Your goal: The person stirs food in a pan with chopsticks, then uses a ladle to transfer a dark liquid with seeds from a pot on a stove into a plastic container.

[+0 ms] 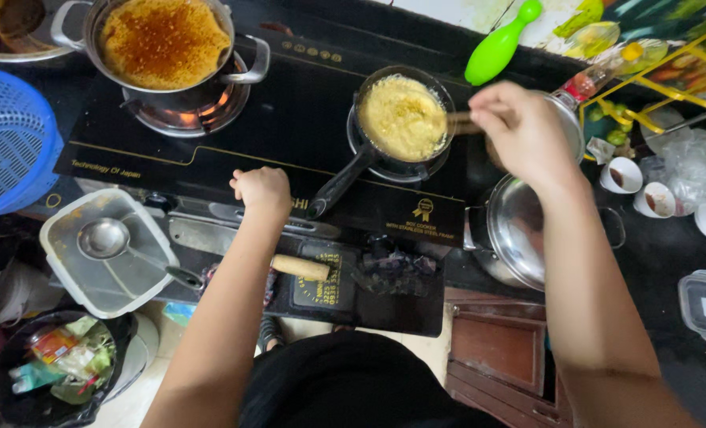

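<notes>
My right hand (519,131) grips a wooden utensil (462,120) whose end reaches into a small black saucepan (404,119) of yellow, grainy food on the right burner. My left hand (262,190) is curled into a fist and rests on the stove's front edge, just left of the saucepan's black handle (338,185). Whether the fist touches a stove knob is hidden. A large steel pot (162,43) of reddish-brown broth sits on the lit left burner.
A steel lid (519,230) lies right of the stove. A white tray with a steel ladle (107,242) sits front left, a blue basket (8,143) beside it. A knife with a wooden handle (301,267), cups (624,176), a green bottle (499,43) and a bin (51,364) surround.
</notes>
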